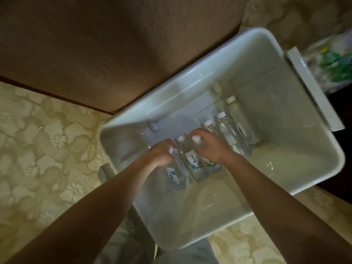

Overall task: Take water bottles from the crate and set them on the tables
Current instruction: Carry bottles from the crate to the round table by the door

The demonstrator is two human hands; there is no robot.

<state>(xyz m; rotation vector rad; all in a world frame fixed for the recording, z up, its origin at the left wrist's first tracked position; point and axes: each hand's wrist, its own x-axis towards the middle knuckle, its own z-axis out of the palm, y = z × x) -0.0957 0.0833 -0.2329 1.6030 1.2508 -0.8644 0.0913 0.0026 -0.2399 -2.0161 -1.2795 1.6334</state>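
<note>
Both hands are down inside the white crate (295, 140). The left grip (162, 154) is curled round the neck end of one water bottle (176, 176), and the right grip (208, 144) is wrapped the same way round the shoulder of a second bottle (211, 164), with its white cap showing above the fingers. Both bottles seem to lie on the crate floor, not yet lifted. A third bottle (192, 161) lies between the two grips, untouched, and three more bottles (235, 138) lie just beyond the right grip, toward the far wall. The wooden bench (95, 44) stands past the left grip, outside the crate. By my reading this is the pick-up step for one pair. Six bottles are left in the crate (how many already went out can't be told from here), so carrying and setting down remain for all of them.
</note>
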